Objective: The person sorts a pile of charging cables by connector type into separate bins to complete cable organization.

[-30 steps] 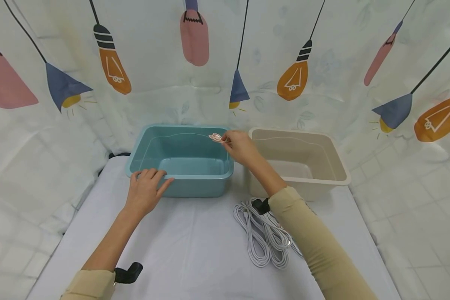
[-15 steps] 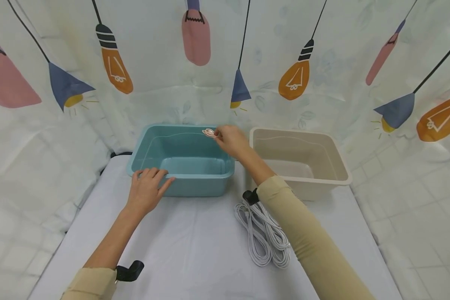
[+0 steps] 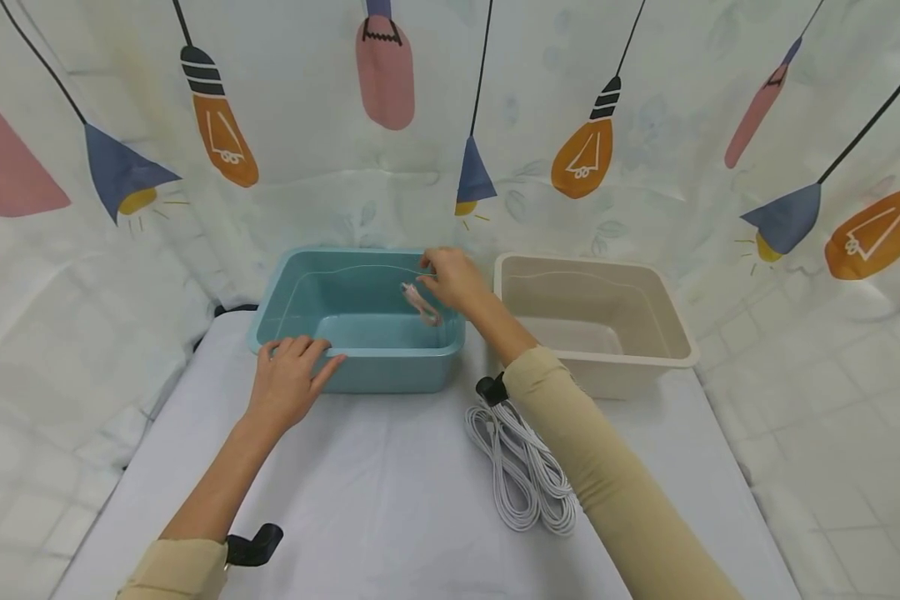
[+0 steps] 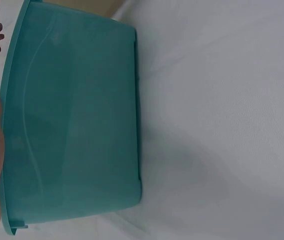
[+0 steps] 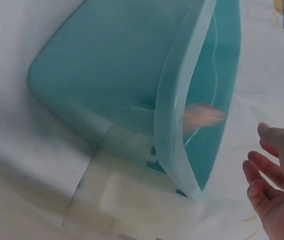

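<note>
Near the far left corner of the table [image 3: 375, 500], let your relaxed left hand [image 3: 288, 379] steady the blue bin [image 3: 397, 377] by its near rim, let the pink cord [image 3: 422, 305] inside its right end settle, and raise your right hand [image 3: 453, 279], fingers parted and empty, clear.

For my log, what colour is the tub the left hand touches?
The tub is teal, clearest in head view.
</note>
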{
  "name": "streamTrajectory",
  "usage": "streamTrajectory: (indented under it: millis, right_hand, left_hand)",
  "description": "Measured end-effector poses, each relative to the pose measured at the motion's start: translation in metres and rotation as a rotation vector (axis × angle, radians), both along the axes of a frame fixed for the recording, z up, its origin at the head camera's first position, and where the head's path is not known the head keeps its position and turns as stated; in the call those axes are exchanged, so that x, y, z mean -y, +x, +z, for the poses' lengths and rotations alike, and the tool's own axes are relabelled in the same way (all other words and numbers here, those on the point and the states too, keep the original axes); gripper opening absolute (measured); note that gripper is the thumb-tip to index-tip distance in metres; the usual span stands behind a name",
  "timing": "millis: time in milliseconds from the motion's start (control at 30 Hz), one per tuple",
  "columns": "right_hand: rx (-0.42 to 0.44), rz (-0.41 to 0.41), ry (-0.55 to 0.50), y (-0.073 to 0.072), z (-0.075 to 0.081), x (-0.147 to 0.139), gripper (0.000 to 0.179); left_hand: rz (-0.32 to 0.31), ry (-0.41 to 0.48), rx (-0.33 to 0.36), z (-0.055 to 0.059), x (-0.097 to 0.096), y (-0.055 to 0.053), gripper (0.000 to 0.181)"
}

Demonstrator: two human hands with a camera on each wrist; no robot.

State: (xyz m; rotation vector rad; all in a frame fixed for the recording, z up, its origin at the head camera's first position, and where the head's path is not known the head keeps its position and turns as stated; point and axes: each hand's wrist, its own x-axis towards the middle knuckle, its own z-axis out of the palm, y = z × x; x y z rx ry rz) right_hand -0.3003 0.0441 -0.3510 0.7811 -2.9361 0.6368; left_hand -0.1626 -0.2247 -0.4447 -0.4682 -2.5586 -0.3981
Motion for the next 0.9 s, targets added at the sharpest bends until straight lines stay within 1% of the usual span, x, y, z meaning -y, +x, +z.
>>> streamTrajectory:
  millis: [100,233,433,500,600,633,767,833,900]
  right_hand:
    - [-0.001,0.019,-0.007,0.004,-0.001,-0.004,0.027]
    - [-0.014,0.033,-0.053,0.012,-0.002,-0.012,0.027]
    - [-0.006,0.025,-0.119,0.026,-0.005,-0.026,0.025]
    - [0.0,0.015,-0.13,0.029,-0.007,-0.031,0.025]
    - [0.006,-0.001,-0.152,0.034,-0.01,-0.038,0.024]
    - [0.0,-0.004,-0.158,0.036,-0.01,-0.04,0.024]
    - [-0.04,0.001,-0.204,0.044,-0.013,-0.048,0.022]
    - [-0.066,0.0,-0.219,0.048,-0.015,-0.053,0.021]
    - [-0.084,0.0,-0.236,0.051,-0.017,-0.057,0.019]
  left_hand:
    - [-0.002,0.003,-0.003,0.0,-0.001,0.001,0.031]
    - [-0.005,0.005,-0.01,0.0,-0.001,0.0,0.03]
    - [0.001,0.006,0.001,-0.001,-0.001,0.0,0.03]
    - [0.002,0.007,0.004,-0.001,-0.001,0.0,0.037]
    - [-0.001,0.004,-0.002,-0.002,0.0,0.0,0.055]
    - [-0.003,0.003,-0.007,-0.002,0.0,0.0,0.055]
    - [-0.009,0.004,-0.023,-0.002,0.0,0.0,0.035]
    - [-0.008,0.004,-0.02,-0.002,0.0,-0.001,0.031]
    - [-0.004,0.003,-0.01,-0.002,0.0,-0.001,0.03]
